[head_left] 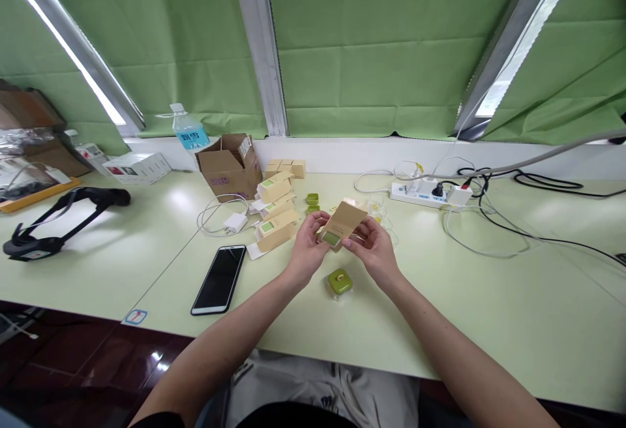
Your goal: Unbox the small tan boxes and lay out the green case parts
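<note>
Your left hand [307, 250] and right hand [375, 253] are gripping a carton [346, 218] in their fingers at frame centre, three formed cartons [278, 228] already lying left, a green-lidded container [339, 281] sitting unboxed below.

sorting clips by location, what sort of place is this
Probably an office or light workroom, though the picture doesn't settle which: a pale table holds a power strip in use, with small tan cartons beside an open cardboard box.
</note>
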`<state>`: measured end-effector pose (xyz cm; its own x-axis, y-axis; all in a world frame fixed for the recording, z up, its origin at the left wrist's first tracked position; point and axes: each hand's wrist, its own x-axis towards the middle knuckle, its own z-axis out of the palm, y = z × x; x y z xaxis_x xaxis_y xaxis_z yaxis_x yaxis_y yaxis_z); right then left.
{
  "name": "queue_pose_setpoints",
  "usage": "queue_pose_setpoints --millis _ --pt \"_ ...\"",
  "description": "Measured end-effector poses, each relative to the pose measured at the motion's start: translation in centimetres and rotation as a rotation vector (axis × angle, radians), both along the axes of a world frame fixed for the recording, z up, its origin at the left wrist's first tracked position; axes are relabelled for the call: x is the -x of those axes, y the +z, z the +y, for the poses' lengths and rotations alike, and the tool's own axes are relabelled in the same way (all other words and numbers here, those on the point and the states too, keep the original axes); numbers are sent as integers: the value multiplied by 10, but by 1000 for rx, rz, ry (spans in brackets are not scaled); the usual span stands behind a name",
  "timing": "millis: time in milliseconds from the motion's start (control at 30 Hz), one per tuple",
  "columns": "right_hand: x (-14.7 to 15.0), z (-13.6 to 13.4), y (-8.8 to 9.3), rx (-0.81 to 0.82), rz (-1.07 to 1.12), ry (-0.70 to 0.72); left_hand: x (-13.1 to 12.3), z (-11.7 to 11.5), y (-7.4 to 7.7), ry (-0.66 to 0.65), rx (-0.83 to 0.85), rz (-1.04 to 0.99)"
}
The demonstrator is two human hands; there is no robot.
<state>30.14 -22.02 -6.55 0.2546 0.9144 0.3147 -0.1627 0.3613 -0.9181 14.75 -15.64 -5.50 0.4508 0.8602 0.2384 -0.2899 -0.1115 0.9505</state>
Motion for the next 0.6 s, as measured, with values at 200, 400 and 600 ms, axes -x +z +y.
queue_pose_setpoints --millis 200,400,600 --pt "6 -1 -3 -13 -18 -42 0 -1 0 -2 16 -25" --pt "4 -2 1 -27 17 -103 -2 0 -5 -52 64 -96" --pt "-7 -4 11 31 189 -75 -2 -6 -4 -180 94 -144"
